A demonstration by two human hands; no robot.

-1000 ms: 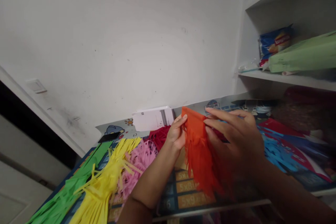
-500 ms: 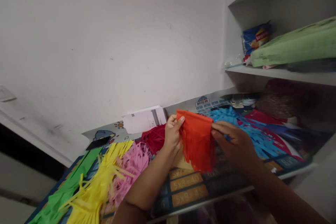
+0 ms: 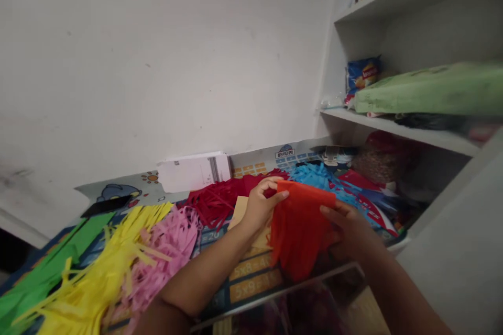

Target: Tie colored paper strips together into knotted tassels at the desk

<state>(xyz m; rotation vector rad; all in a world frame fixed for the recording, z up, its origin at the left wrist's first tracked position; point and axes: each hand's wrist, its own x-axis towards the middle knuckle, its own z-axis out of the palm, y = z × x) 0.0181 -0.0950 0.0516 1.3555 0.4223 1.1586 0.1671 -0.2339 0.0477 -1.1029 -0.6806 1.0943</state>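
An orange-red fringed tissue paper (image 3: 301,225) hangs above the desk's front edge, its solid band at the top and its cut strips dangling. My left hand (image 3: 263,201) pinches the upper left corner between thumb and fingers. At the upper right corner, my right hand (image 3: 349,225) is closed on the band, with its thumb side toward me. A tan sheet of paper (image 3: 238,212) lies partly hidden behind my left hand. Dark red fringe (image 3: 214,201) is on the desk beyond it, and blue fringe (image 3: 312,175) lies behind my right hand.
Left on the desk lie pink (image 3: 168,246), yellow (image 3: 102,267) and green (image 3: 51,272) fringes and a dark flat phone-like object (image 3: 106,206). A white box (image 3: 194,171) leans on the wall. Shelves at right hold a chip bag (image 3: 361,76) and a pale green package (image 3: 424,89).
The camera view has turned to the right, so the desk things sit further left. Both hands still hold the orange-red paper, now lower, and the right fingers have come over its front.
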